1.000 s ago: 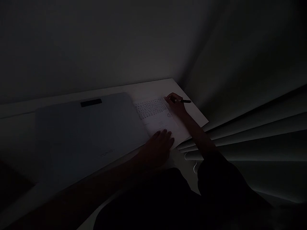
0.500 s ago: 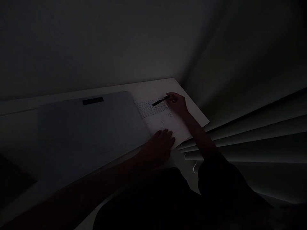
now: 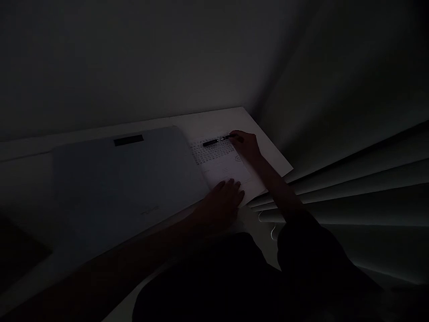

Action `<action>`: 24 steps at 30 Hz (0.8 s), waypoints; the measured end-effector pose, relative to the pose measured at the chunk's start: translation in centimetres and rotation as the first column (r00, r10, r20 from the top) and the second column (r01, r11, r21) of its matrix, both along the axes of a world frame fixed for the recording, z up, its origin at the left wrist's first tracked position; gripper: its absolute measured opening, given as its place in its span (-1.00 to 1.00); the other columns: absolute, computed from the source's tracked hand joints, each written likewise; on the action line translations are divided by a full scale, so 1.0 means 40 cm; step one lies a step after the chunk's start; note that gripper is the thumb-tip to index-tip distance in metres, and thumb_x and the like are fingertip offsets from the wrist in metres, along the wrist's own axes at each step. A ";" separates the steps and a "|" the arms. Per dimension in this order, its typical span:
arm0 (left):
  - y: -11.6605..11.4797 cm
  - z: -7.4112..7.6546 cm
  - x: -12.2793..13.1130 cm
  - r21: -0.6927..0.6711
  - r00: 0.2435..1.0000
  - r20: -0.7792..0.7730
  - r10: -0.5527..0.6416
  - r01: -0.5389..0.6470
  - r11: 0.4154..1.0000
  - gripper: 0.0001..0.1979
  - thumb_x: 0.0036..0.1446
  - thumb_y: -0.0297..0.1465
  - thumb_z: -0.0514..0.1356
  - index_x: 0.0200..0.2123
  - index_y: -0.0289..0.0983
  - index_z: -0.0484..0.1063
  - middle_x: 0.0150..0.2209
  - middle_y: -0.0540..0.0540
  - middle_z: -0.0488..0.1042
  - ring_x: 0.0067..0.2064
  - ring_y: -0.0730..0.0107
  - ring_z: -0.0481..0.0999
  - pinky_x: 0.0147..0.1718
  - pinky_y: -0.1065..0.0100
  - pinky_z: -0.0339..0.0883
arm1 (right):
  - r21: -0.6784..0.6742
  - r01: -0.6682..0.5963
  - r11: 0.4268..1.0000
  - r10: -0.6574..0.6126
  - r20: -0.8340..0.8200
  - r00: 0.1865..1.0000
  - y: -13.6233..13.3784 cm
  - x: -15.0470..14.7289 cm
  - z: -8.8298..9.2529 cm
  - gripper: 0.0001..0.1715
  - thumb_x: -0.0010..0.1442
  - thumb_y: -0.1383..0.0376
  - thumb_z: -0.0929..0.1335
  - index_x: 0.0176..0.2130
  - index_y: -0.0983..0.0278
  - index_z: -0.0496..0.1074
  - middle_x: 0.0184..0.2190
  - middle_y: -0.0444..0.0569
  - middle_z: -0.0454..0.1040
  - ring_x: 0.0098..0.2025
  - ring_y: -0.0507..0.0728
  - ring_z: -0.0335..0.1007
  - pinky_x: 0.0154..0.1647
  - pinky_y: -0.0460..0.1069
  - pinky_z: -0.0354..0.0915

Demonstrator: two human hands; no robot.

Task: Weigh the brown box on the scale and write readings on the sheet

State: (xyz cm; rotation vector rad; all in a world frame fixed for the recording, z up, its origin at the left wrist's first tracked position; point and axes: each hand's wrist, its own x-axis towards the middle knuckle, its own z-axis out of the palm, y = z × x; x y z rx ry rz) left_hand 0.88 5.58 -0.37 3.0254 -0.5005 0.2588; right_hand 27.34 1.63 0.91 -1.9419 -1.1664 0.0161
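Dimly, the right hand pinches a pen over the sheet — left hand spread flat on its near edge.

the whole scene is very dark. the printed grid on the sheet of paper is too small and dim to read, and so are the faint lines lower on it. the right hand covers the near end of the pen, so its grip cannot be made out. the left hand hides the sheet's near edge. the small mark on the blue mat is unreadable.
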 end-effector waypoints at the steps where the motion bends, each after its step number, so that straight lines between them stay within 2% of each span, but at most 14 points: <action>1: 0.000 0.003 0.000 -0.003 1.000 0.003 -0.003 0.003 1.000 -0.49 0.43 -0.30 -0.11 0.33 -0.39 0.21 0.37 -0.35 0.14 0.37 -0.15 0.16 0.27 -0.08 0.09 | -0.033 -0.006 0.999 0.007 0.044 0.999 -0.002 -0.005 0.008 -0.66 0.30 0.16 0.36 -0.06 0.31 0.57 -0.18 -0.03 0.59 -0.14 0.13 0.51 -0.07 -0.03 0.30; 4: 0.000 0.015 -0.001 -0.008 1.000 0.002 -0.006 0.006 1.000 -0.50 0.42 -0.33 -0.10 0.31 -0.41 0.24 0.35 -0.35 0.16 0.36 -0.14 0.18 0.27 -0.06 0.11 | -0.166 0.024 0.986 0.007 0.183 0.983 -0.004 -0.022 0.034 -0.69 0.38 0.20 0.31 -0.03 0.31 0.55 -0.14 -0.03 0.59 -0.10 0.13 0.50 -0.09 -0.04 0.25; 6: 0.000 0.023 -0.002 -0.007 1.000 -0.010 -0.004 0.004 1.000 -0.51 0.41 -0.33 -0.08 0.31 -0.40 0.24 0.35 -0.34 0.17 0.36 -0.12 0.18 0.27 -0.04 0.11 | -0.270 0.093 0.958 -0.007 0.306 0.952 -0.002 -0.032 0.044 -0.67 0.42 0.19 0.29 0.01 0.31 0.53 -0.14 -0.01 0.58 -0.13 0.15 0.49 -0.20 -0.03 0.19; 8: 0.001 0.029 -0.001 -0.001 1.000 -0.031 -0.001 0.001 1.000 -0.51 0.41 -0.32 -0.08 0.31 -0.38 0.23 0.36 -0.32 0.16 0.37 -0.09 0.16 0.28 -0.02 0.10 | -0.342 0.163 0.925 0.004 0.439 0.898 0.002 -0.035 0.043 -0.63 0.43 0.15 0.28 0.04 0.29 0.52 -0.15 0.00 0.58 -0.16 0.16 0.47 -0.32 -0.01 0.09; 11: 0.003 0.034 0.001 0.001 0.999 -0.053 -0.005 0.005 1.000 -0.50 0.41 -0.33 -0.08 0.32 -0.38 0.21 0.37 -0.33 0.13 0.38 -0.10 0.14 0.29 -0.03 0.07 | -0.374 0.208 0.904 0.043 0.563 0.825 0.008 -0.032 0.027 -0.61 0.43 0.10 0.28 0.05 0.25 0.53 -0.20 0.01 0.58 -0.22 0.16 0.42 -0.40 0.02 -0.06; 14: 0.002 0.040 0.004 0.002 0.997 -0.077 -0.005 0.006 1.000 -0.49 0.39 -0.33 -0.05 0.32 -0.39 0.20 0.37 -0.34 0.13 0.38 -0.13 0.14 0.28 -0.03 0.08 | -0.402 0.189 0.896 0.089 0.581 0.809 0.011 -0.027 0.011 -0.58 0.44 0.06 0.27 -0.04 0.28 0.57 -0.25 0.03 0.57 -0.28 0.14 0.38 -0.40 0.02 -0.10; 18: 0.001 0.042 0.004 0.004 0.997 -0.083 -0.006 0.007 1.000 -0.49 0.40 -0.33 -0.06 0.33 -0.40 0.22 0.37 -0.36 0.13 0.37 -0.16 0.15 0.27 -0.05 0.10 | -0.445 0.190 0.875 0.124 0.586 0.801 0.012 -0.026 0.007 -0.54 0.45 0.04 0.24 -0.13 0.28 0.57 -0.22 0.02 0.55 -0.20 0.16 0.42 -0.39 0.02 -0.09; 24: 0.004 0.033 -0.001 0.014 1.000 -0.022 -0.005 0.006 1.000 -0.49 0.42 -0.32 -0.08 0.32 -0.41 0.25 0.36 -0.35 0.16 0.36 -0.14 0.19 0.26 -0.04 0.14 | -0.501 0.257 0.827 0.137 0.623 0.770 0.008 -0.029 0.013 -0.54 0.48 0.03 0.18 -0.03 0.18 0.55 -0.17 -0.04 0.54 -0.15 0.14 0.44 -0.35 0.01 0.03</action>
